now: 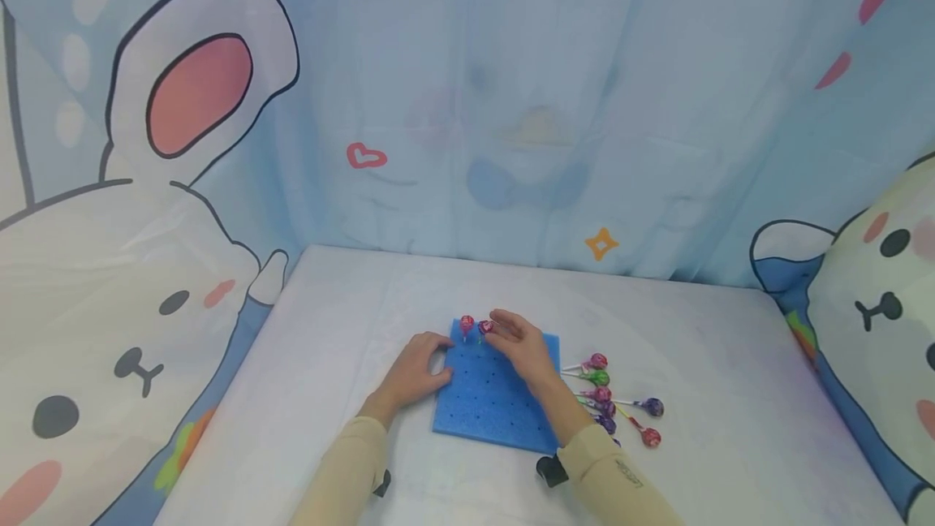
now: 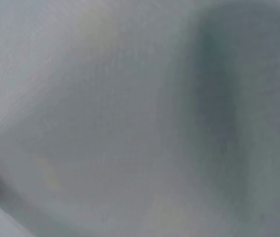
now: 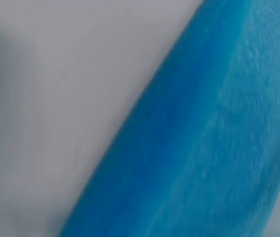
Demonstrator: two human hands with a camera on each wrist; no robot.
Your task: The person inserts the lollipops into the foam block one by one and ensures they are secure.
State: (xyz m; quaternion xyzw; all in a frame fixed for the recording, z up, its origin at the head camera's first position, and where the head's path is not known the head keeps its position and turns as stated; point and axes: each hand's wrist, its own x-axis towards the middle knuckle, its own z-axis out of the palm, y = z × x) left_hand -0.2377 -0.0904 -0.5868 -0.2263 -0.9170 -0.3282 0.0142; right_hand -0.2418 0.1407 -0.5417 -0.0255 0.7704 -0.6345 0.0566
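A blue foam board point(image 1: 482, 396) with rows of small holes lies on the white table. At its far left corner a red-wrapped lollipop point(image 1: 467, 322) stands upright. Beside it is a second, dark red lollipop point(image 1: 485, 327), its greenish stick pointing down at the board; my right hand point(image 1: 520, 345) pinches its head between thumb and fingers. My left hand point(image 1: 415, 369) rests against the board's left edge, thumb and fingers apart. In the right wrist view the board's blue side point(image 3: 179, 133) fills much of the picture. Only pale, blurred cloth shows in the left wrist view.
Several wrapped lollipops lie loosely to the right of the board, among them a green one point(image 1: 599, 378), a purple one point(image 1: 653, 407) and a red one point(image 1: 650, 437). A blue cartoon curtain point(image 1: 511, 47) hangs behind the white table point(image 1: 351, 307).
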